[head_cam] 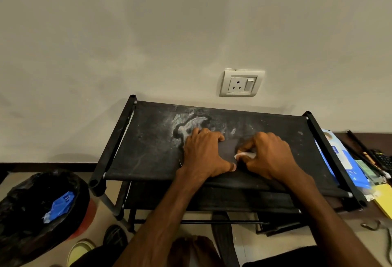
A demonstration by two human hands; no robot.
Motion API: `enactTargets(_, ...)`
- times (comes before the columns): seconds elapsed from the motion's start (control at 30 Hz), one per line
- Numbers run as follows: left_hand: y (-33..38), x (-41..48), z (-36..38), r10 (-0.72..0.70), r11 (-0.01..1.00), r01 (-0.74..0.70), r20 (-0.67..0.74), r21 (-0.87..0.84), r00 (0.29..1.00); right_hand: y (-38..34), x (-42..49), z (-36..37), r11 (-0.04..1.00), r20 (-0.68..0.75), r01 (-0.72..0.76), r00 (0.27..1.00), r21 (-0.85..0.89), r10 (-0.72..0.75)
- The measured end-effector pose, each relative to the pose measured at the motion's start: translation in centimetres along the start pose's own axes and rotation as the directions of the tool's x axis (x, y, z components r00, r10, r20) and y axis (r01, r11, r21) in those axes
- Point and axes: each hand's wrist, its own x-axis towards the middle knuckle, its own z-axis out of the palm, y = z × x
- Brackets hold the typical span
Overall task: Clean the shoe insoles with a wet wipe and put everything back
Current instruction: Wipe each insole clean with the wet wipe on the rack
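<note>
A dark insole (230, 150) lies flat on the top shelf of a black fabric shoe rack (148, 150), hard to tell apart from the fabric. My left hand (204, 154) presses down on the insole's left part, fingers spread and bent over its far edge. My right hand (268, 154) grips a bunched white wet wipe (244, 155) and holds it against the insole's right part. A blue wet wipe pack (343, 160) lies just beyond the rack's right rail.
A bin lined with a black bag (40, 207), holding a blue wrapper, stands at the left on the floor. Shoes (115, 238) and a dark insole or sole (223, 237) lie below the rack. A wall socket (240, 83) sits above. Clutter and a yellow pad (384, 203) lie at the right.
</note>
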Motion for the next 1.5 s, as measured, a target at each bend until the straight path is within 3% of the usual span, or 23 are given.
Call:
enactTargets(0.3, 0.0, 0.0, -0.2, 0.007, 1.0, -0.006, -0.01, 0.019, 1.0, -1.9, 2.8, 0.7, 0.995, -0.122, 0.008, 0.993, 0.097, 0.004)
enactTargets(0.53, -0.2, 0.2, 0.2, -0.001, 1.0, 0.001, -0.014, -0.011, 1.0, 1.1, -1.0, 0.0, 0.995, -0.035, -0.023, 0.999, 0.095, 0.026)
enactTargets(0.83, -0.1, 0.2, 0.1, -0.001, 0.999, 0.001, 0.0, 0.047, 1.0, 0.4, 3.2, 0.7, 0.992, -0.108, -0.046, 0.992, 0.115, 0.059)
enactTargets(0.97, -0.1, 0.2, 0.0, -0.001, 1.0, 0.001, 0.0, 0.029, 1.0, 0.1, 4.2, 1.6, 0.963, -0.222, -0.033, 0.97, 0.269, 0.095)
enactTargets(1.13, -0.1, 0.1, -0.5, -0.013, 0.999, 0.012, 0.02, 0.037, 1.0, 2.1, 1.8, 0.6, 0.815, -0.331, 0.033, 0.923, 0.578, 0.197)
enactTargets(1.5, -0.1, -0.2, -2.8, 0.012, 0.981, -0.035, 0.123, 0.192, 0.992, 3.7, -1.9, -0.6, 0.749, -0.21, 0.021, 0.965, 0.662, 0.159)
